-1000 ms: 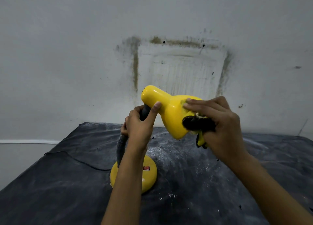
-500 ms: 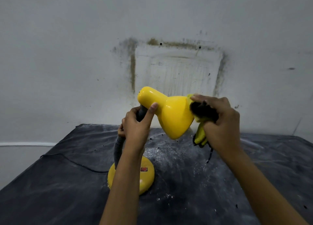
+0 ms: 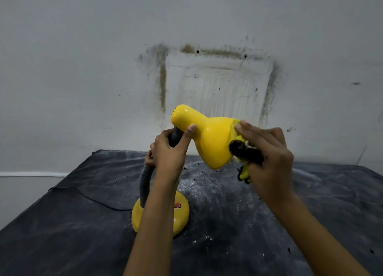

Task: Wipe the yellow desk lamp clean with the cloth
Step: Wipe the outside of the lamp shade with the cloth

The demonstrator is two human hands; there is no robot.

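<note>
My left hand (image 3: 169,151) grips the grey neck of the yellow desk lamp (image 3: 207,138), standing mid-table (image 3: 62,234). Its shade's long axis runs ten to four o'clock, mouth toward four. My right hand (image 3: 267,151) clutches the cloth (image 3: 244,151) against the rim. No legible writing.

The left hand (image 3: 169,151) grips the yellow lamp (image 3: 209,138) at its grey neck; the right hand (image 3: 267,151) presses the cloth (image 3: 245,153) against the shade's rim.
</note>
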